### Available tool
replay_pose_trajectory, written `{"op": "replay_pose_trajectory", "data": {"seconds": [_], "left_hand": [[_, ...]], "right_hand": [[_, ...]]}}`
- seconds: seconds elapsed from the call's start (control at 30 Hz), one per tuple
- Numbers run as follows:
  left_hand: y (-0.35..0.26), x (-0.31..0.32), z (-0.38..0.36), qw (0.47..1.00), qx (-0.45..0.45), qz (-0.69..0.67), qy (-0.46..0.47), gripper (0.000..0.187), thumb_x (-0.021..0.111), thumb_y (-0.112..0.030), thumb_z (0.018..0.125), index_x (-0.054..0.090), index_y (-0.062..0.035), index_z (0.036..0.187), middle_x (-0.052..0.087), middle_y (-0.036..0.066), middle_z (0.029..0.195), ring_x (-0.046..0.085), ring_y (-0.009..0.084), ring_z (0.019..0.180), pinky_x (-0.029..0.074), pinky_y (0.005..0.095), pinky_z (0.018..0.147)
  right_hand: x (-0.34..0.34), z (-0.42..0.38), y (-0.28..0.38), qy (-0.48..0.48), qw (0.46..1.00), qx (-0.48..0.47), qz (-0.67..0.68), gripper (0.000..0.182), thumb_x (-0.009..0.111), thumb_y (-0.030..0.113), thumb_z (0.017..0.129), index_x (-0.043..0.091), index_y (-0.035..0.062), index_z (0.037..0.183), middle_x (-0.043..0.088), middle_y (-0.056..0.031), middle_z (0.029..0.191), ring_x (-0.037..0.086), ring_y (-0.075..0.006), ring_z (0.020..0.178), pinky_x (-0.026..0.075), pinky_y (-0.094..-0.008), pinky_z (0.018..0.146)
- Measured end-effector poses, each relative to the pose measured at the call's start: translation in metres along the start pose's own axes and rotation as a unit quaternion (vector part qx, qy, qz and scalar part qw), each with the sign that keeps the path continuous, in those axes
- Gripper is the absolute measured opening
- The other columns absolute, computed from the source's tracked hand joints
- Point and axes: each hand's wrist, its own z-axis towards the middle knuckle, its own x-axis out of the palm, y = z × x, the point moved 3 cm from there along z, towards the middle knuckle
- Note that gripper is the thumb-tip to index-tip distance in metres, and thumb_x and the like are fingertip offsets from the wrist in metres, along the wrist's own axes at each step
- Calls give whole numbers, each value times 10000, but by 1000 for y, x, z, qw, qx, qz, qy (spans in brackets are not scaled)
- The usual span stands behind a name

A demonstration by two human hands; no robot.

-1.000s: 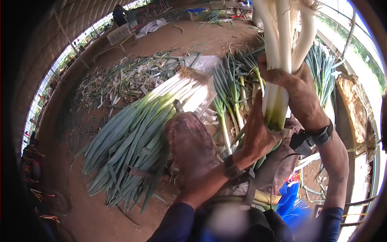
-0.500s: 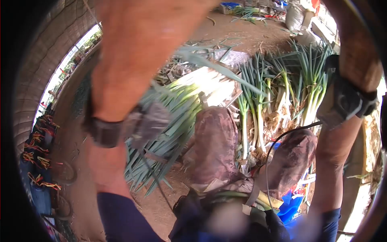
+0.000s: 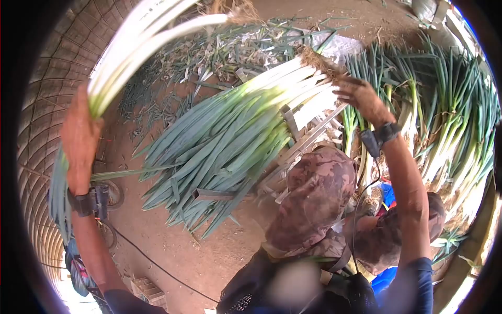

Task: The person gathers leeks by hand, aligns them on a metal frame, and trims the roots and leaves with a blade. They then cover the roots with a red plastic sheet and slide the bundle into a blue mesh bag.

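My left hand (image 3: 81, 136) is closed around a few long green onions (image 3: 133, 57), raised at the left. Their white shanks and roots point up and right, while the green leaves hang below my wrist. A large heap of green onions (image 3: 225, 131) lies slantwise across a metal rack (image 3: 314, 131) before my knees, its roots at the upper right. At those root ends is my right hand (image 3: 363, 99), its fingers stretched out and slightly apart, touching or just over the white ends. Nothing shows gripped in it. Both wrists wear dark bands with a small box.
More green onions (image 3: 449, 125) stand in bundles along the right. Loose leaf trimmings (image 3: 209, 57) litter the dirt floor (image 3: 209, 267) behind the heap. A black cable (image 3: 157, 259) runs from my left wrist to my body, another (image 3: 358, 209) from my right. A curved wall (image 3: 42, 125) rises at left.
The view has shifted. My arms, lifted close before the camera, have spread apart: the left hand now appears at the left with green onions, the right at the heap's root ends.
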Motion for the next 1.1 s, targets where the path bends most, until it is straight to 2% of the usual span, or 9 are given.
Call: {"op": "replay_pose_trajectory", "data": {"seconds": [0.23, 0.4, 0.5, 0.57, 0.63, 0.7, 0.77, 0.9, 1.1], "left_hand": [[-216, 96, 56, 971, 123, -191, 77, 769, 755, -33, 745, 448, -107, 1446, 668, 201, 1144, 670, 382, 1028, 552, 459, 880], [-382, 199, 30, 919, 224, -204, 251, 878, 765, -310, 861, 271, -157, 1572, 537, 209, 1332, 581, 404, 1171, 457, 517, 973], [-386, 210, 39, 882, 192, -237, 360, 951, 765, -386, 873, 202, -191, 1614, 467, 235, 1468, 513, 406, 1303, 408, 512, 1075], [-365, 225, 51, 754, 230, -481, 384, 901, 756, -355, 882, 247, -169, 1602, 435, 229, 1525, 458, 364, 1388, 378, 463, 1134], [-353, 220, 65, 724, 220, -517, 400, 801, 727, -294, 903, 318, -147, 1577, 477, 229, 1505, 456, 344, 1403, 362, 415, 1160], [-346, 220, 74, 735, 230, -482, 417, 690, 689, -204, 913, 400, -106, 1533, 557, 235, 1426, 536, 355, 1327, 403, 420, 1125], [-339, 246, 87, 712, 245, -506, 421, 640, 672, -165, 912, 442, -90, 1504, 581, 227, 1402, 565, 338, 1294, 421, 408, 1103], [-337, 276, 100, 625, 170, -585, 488, 529, 636, -89, 909, 539, -63, 1429, 651, 186, 1325, 634, 266, 1205, 460, 372, 1042], [-343, 289, 72, 734, 158, -480, 453, 434, 609, -121, 941, 600, -60, 1370, 686, 187, 1261, 654, 309, 1182, 468, 378, 1032]], "right_hand": [[12, 6, -92, -64, 991, 117, 2, 566, 711, 216, 931, 511, -83, 1369, 638, -190, 1290, 649, -272, 1138, 515, -366, 999], [-1, 33, -126, -82, 985, 76, -130, 488, 705, 208, 931, 581, -72, 1311, 647, -167, 1251, 653, -220, 1098, 539, -330, 922], [-3, 39, -105, -111, 964, 80, -229, 448, 697, 226, 942, 604, -24, 1303, 639, -138, 1240, 673, -223, 1057, 547, -344, 886], [-4, 56, -116, -104, 962, 38, -250, 432, 685, 207, 940, 599, 22, 1321, 615, -132, 1283, 688, -249, 1015, 549, -388, 889], [11, 75, -99, -111, 883, -111, -443, 447, 673, 181, 927, 581, 45, 1343, 584, -137, 1348, 696, -288, 984, 553, -420, 894], [28, 100, -91, -83, 814, -166, -551, 479, 677, 203, 918, 565, 73, 1366, 510, -156, 1442, 520, -368, 1291, 411, -481, 1108], [39, 132, -99, -44, 852, -164, -495, 515, 676, 292, 931, 551, 90, 1387, 471, -160, 1482, 378, -383, 1418, 302, -503, 1192], [50, 165, -123, -35, 835, -123, -535, 547, 647, 403, 950, 538, 129, 1411, 442, -161, 1511, 347, -407, 1442, 272, -532, 1208], [38, 145, -128, 12, 852, -106, -512, 623, 579, 554, 959, 499, 200, 1464, 379, -134, 1574, 256, -464, 1479, 213, -597, 1218]]}}
